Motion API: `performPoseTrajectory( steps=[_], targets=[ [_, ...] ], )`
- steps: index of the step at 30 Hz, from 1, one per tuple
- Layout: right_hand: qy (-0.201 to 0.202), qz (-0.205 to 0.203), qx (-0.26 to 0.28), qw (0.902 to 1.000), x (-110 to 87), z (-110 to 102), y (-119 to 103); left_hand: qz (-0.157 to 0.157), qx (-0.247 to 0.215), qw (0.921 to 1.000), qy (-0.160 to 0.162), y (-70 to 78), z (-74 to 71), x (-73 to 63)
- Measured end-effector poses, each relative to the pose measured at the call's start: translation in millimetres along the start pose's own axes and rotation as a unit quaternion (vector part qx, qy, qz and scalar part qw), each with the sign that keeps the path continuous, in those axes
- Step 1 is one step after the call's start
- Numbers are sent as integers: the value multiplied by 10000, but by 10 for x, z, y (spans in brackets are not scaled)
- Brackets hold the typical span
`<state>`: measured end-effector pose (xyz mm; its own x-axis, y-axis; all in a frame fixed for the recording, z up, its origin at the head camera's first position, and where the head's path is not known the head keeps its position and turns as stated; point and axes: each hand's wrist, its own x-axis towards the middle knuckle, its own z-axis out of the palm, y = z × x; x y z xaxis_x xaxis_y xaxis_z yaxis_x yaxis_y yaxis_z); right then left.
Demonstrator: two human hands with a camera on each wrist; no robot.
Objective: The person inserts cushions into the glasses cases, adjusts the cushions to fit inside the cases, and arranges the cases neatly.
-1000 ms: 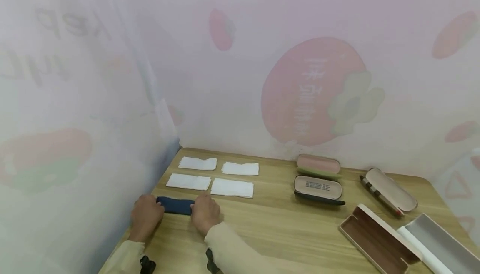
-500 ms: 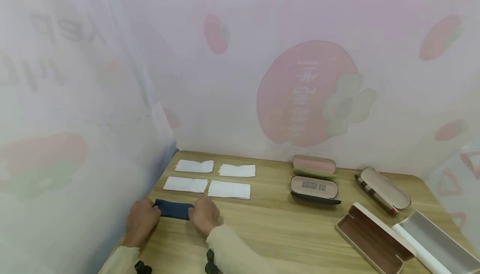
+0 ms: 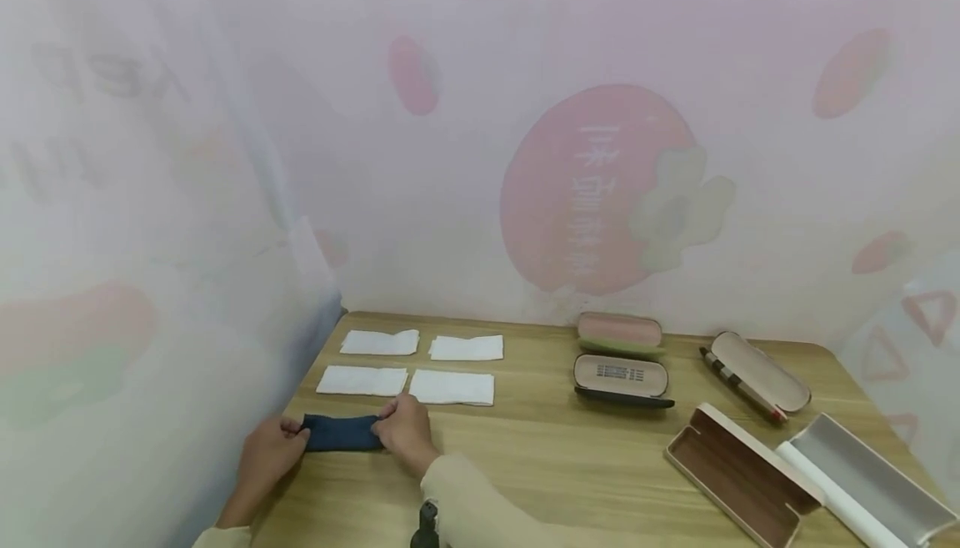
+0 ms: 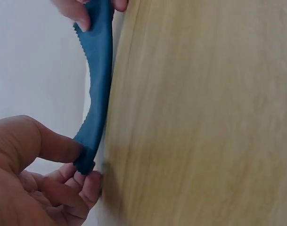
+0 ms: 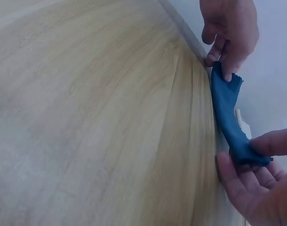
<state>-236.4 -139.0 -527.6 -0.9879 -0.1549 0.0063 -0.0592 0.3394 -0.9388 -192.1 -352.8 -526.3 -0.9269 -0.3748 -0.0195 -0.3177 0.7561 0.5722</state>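
A folded dark-blue cloth [image 3: 342, 433] with zigzag-cut edges stretches between both hands at the left of the table. My left hand [image 3: 268, 454] pinches its left end between thumb and fingers; the left wrist view shows the thumb on top of the cloth [image 4: 97, 80]. At the other end, my right hand [image 3: 408, 429] pinches the cloth the same way. The strip sags a little between the two grips in the right wrist view. Just beyond it lie several folded white cloths [image 3: 452, 387] in two rows.
Open glasses cases stand on the right: a pink one [image 3: 619, 330], one with printed text [image 3: 621, 374], a striped one [image 3: 759, 373], a brown-lined one [image 3: 738, 473] and a grey-lined one [image 3: 873, 477]. Printed curtains [image 3: 450, 198] border the wooden table [image 3: 570, 456] behind and at left.
Both hands have moved slightly toward the near edge with the blue cloth, and their grips have shifted to fingertip pinches. The head view has turned a little to the right.
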Motion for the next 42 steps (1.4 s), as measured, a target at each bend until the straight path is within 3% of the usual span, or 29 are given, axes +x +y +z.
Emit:
performPoseTrajectory(
  steps=[6, 15, 20, 29, 37, 42],
  targets=[
    [-307, 399, 1026, 9935, -42, -81, 64, 30, -363, 9989, -284, -9, -19, -66],
    [-347, 677, 1358, 9878, -62, -357, 102, -9, -524, 9961, -715, 103, -23, -114],
    [-394, 677, 1273, 9888, -15, -553, 107, 101, -835, 9925, -885, 310, 0, -147],
    [-392, 373, 1518, 9869, 4, -960, 161, 105, -1721, 9812, -872, 685, 94, -230],
    [-244, 338, 1485, 9880, -15, -1341, 227, 343, -1930, 9783, -673, 1013, 318, -278],
    [-40, 373, 1394, 9895, -21, -1580, 334, 552, -2328, 9684, -706, 1224, 500, -292]
  ],
)
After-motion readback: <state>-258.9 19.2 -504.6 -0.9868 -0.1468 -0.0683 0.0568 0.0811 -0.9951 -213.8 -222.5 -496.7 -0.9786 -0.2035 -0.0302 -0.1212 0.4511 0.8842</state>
